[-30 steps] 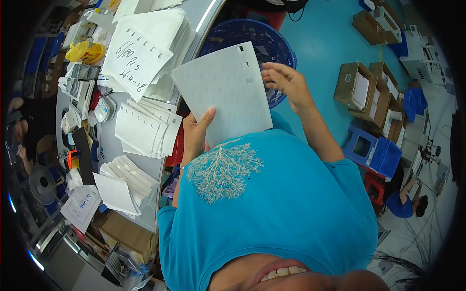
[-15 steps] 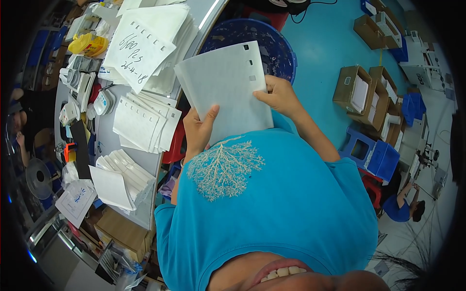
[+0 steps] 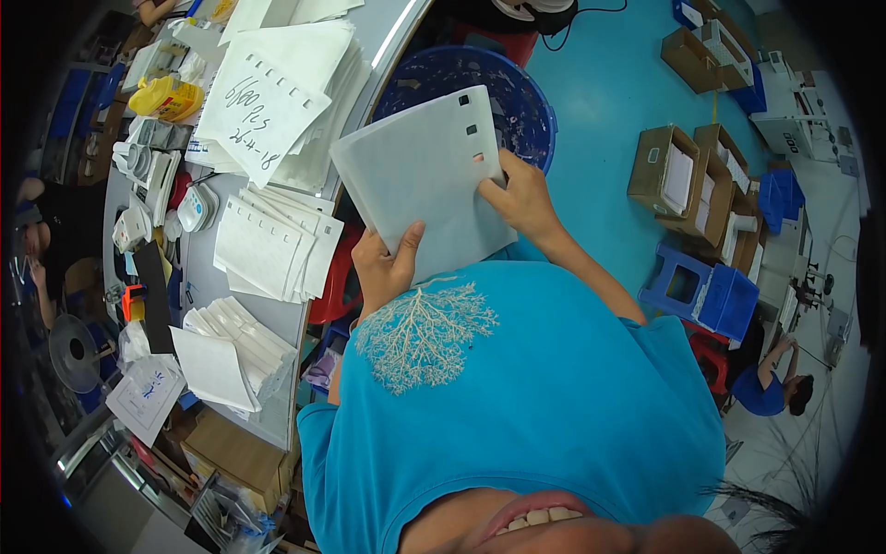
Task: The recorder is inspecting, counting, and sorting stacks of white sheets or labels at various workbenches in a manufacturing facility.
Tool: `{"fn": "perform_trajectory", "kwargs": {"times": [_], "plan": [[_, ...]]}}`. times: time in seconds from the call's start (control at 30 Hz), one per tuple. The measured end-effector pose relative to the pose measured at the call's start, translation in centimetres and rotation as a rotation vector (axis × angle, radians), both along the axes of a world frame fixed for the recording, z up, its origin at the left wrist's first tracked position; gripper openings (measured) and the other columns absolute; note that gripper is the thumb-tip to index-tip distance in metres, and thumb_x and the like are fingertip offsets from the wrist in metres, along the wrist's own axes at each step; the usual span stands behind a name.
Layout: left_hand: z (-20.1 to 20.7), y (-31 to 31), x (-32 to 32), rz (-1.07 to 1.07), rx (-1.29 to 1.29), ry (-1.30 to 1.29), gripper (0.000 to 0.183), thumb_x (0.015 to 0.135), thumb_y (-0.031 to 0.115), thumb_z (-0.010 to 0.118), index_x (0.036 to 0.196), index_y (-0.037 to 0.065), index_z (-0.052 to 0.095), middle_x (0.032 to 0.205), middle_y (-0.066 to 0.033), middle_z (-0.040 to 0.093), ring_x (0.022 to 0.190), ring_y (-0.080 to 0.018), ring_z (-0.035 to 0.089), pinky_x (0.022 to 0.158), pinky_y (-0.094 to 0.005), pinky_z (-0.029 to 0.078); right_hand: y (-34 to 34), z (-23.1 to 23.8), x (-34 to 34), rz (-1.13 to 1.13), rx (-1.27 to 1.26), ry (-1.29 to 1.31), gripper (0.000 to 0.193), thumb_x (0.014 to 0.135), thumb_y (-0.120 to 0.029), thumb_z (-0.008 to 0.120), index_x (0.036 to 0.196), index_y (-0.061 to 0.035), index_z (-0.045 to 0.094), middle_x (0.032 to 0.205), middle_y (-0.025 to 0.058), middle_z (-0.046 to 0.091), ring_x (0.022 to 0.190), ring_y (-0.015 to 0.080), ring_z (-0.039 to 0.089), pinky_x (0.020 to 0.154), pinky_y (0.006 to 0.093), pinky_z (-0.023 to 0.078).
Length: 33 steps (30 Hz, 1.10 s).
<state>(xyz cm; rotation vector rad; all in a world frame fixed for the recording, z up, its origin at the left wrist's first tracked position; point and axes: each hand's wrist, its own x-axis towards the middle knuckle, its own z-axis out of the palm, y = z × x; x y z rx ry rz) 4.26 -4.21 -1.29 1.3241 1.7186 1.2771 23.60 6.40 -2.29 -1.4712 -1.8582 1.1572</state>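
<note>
A stack of white sheets (image 3: 411,185) with small square cutouts near its right edge is held tilted in front of my chest. My left hand (image 3: 386,268) grips its lower left side, with the thumb on the front face. At the right edge my right hand (image 3: 524,201) pinches the sheets, its thumb on the front just below the lowest cutout. Skin colour shows through that lowest hole, while the other holes look dark. Fingers behind the stack are hidden.
On the table (image 3: 277,351) to the left lie a tall pile of sheets with handwriting (image 3: 263,102), a smaller fanned pile (image 3: 268,235) and folded white sheets (image 3: 217,365). A blue bin (image 3: 531,111) stands beyond the held stack. Cardboard boxes (image 3: 664,175) and a blue stool (image 3: 678,277) are at right.
The held stack has tilted slightly and sits a little lower in view. Both hands keep their hold, and the lowest cutout now shows skin colour instead of grey.
</note>
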Motion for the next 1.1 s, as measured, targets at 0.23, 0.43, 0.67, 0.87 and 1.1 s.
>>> {"fn": "perform_trajectory", "kwargs": {"times": [0.23, 0.43, 0.67, 0.87, 1.1], "plan": [[-2.4, -0.3, -1.0, 0.104, -0.166, -0.427, 0.033, 0.087, 0.024, 0.069, 0.104, -0.004, 0.064, 0.094, -0.0120, 0.067, 0.086, -0.0161, 0.061, 0.076, -0.0291, 0.047, 0.3, 1.7, 2.8, 0.203, -0.764, 0.760, 0.040, 0.090, -0.015, 0.058, 0.126, 0.0016, 0.051, 0.119, 0.0120, 0.059, 0.104, 0.0191, 0.060, 0.092, 0.0373, 0.047], [-3.1, 0.4, -1.1, 0.075, -0.207, -0.561, 0.035, 0.087, 0.023, 0.069, 0.109, -0.003, 0.063, 0.100, -0.0116, 0.066, 0.090, -0.0158, 0.060, 0.080, -0.0292, 0.047, 1.1, -1.9, 3.1, -0.010, -0.932, 0.898, 0.040, 0.086, -0.011, 0.065, 0.123, 0.0002, 0.055, 0.111, 0.0109, 0.064, 0.098, 0.0181, 0.063, 0.087, 0.0362, 0.051], [-2.8, 1.0, -1.0, 0.039, -0.176, -0.419, 0.037, 0.088, 0.027, 0.068, 0.108, -0.004, 0.062, 0.097, -0.0107, 0.066, 0.088, -0.0145, 0.059, 0.078, -0.0293, 0.047, 2.2, -0.4, 3.2, 0.092, -0.720, 0.528, 0.032, 0.083, -0.014, 0.071, 0.110, 0.0001, 0.064, 0.100, 0.0089, 0.067, 0.090, 0.0166, 0.065, 0.076, 0.0339, 0.054], [-2.5, 1.3, -1.0, 0.066, -0.150, -0.421, 0.037, 0.088, 0.027, 0.069, 0.108, -0.004, 0.062, 0.097, -0.0103, 0.066, 0.088, -0.0141, 0.059, 0.079, -0.0293, 0.046, 2.5, -0.8, 3.9, -0.140, -0.573, 0.484, 0.022, 0.089, -0.015, 0.064, 0.106, -0.0007, 0.067, 0.088, 0.0056, 0.068, 0.078, 0.0124, 0.063, 0.069, 0.0273, 0.053], [-2.9, 1.7, -0.6, 0.150, -0.194, -0.667, 0.029, 0.085, 0.019, 0.071, 0.102, -0.004, 0.064, 0.092, -0.0077, 0.066, 0.080, -0.0130, 0.059, 0.072, -0.0285, 0.048, 5.2, -4.3, 5.3, 0.035, 0.311, -0.217, 0.019, 0.089, -0.019, 0.063, 0.097, -0.0040, 0.071, 0.099, 0.0060, 0.070, 0.091, 0.0123, 0.063, 0.079, 0.0264, 0.049]]}}
